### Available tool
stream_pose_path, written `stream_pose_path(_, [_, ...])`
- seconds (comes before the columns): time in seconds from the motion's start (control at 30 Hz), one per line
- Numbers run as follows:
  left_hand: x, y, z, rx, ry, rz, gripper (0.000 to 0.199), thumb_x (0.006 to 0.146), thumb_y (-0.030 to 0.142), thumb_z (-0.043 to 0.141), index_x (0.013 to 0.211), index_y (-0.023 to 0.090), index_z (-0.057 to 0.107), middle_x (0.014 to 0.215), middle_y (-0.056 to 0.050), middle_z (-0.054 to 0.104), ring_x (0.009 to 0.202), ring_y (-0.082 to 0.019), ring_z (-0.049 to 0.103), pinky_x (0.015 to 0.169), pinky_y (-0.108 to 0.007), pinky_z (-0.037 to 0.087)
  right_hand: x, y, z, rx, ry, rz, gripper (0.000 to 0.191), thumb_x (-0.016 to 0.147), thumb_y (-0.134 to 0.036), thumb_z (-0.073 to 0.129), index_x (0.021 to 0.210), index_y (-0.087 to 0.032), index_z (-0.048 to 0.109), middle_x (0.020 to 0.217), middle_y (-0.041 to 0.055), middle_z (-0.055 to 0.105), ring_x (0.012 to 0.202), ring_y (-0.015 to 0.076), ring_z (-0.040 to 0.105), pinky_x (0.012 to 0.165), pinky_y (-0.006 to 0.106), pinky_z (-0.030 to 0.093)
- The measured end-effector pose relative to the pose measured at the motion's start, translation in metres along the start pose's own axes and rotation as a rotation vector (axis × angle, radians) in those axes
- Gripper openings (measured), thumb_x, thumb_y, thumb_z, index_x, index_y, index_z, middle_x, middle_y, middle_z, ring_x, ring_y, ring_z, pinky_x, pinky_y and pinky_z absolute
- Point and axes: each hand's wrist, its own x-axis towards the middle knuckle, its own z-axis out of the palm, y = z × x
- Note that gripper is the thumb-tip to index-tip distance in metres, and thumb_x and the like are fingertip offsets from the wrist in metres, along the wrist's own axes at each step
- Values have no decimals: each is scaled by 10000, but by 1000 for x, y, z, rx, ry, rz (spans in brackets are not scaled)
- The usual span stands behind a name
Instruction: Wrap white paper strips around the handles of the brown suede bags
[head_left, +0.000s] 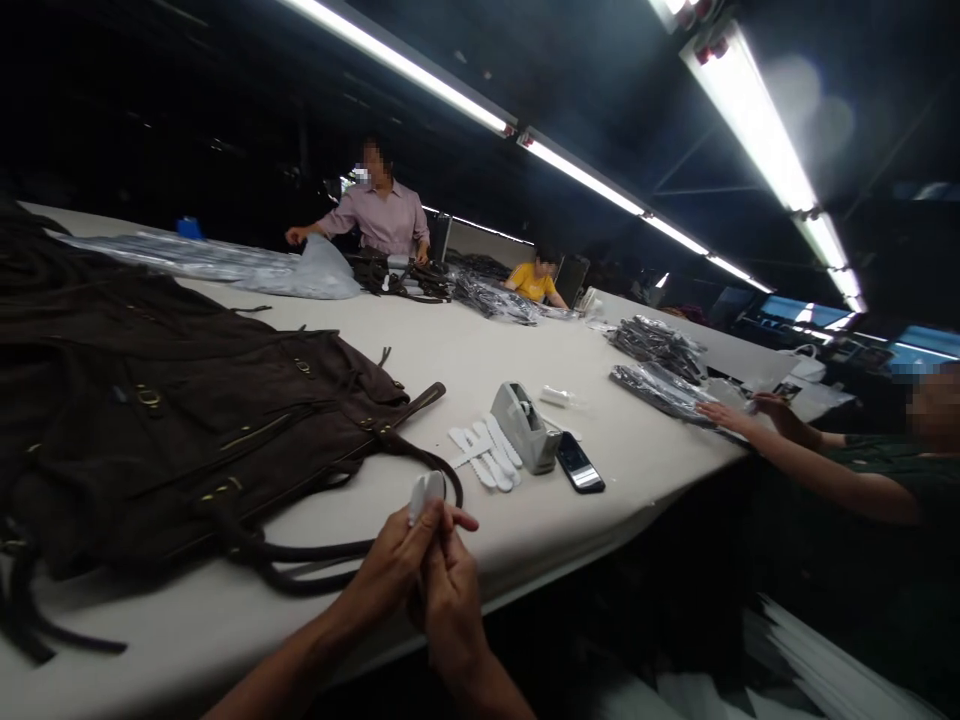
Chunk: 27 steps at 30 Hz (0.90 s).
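Note:
My left hand and my right hand meet at the table's front edge. Their fingers are pinched together around a white curved strip. The dark handle of a brown bag runs up to my hands; whether the strip is wrapped on it is hidden by my fingers. The brown bag, with brass-coloured buckles and zips, lies to the left on others like it. Just beyond my hands, several loose white notched strips are spread beside a grey tape dispenser.
A phone and a clear tape roll or wrapper lie near the dispenser. Plastic-wrapped stacks stand to the right, where a co-worker's hands rest. Two other people work across the pale table. Plastic bags lie far left.

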Motion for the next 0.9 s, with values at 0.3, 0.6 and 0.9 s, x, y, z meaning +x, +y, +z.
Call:
stream_pose_path(0.3, [63,5,-78,-595,368,-88,262,837,347,662,769,176,477,485,94,376,355,-39,323,357,-143,327,91,-33,-106,-1219,409,-186,308,874,-308,575,1114,-135,661,1127,152,631,1111,290,532,975,375,398])
stream_pose_path(0.6, [109,-34,-83,-753,269,-262,112,885,62,514,788,119,513,536,68,378,375,-19,321,344,-113,283,127,-20,-103,-1543,279,146,632,769,-514,707,1173,-36,627,1309,249,497,1229,380,445,1014,403,372])
stream_pose_path(0.9, [104,-45,-86,-707,298,-210,48,832,141,587,817,98,572,547,33,472,401,-52,388,362,-148,317,140,-29,-92,-1652,129,292,377,829,-315,636,1122,-79,636,1142,194,647,1073,318,602,851,354,459])
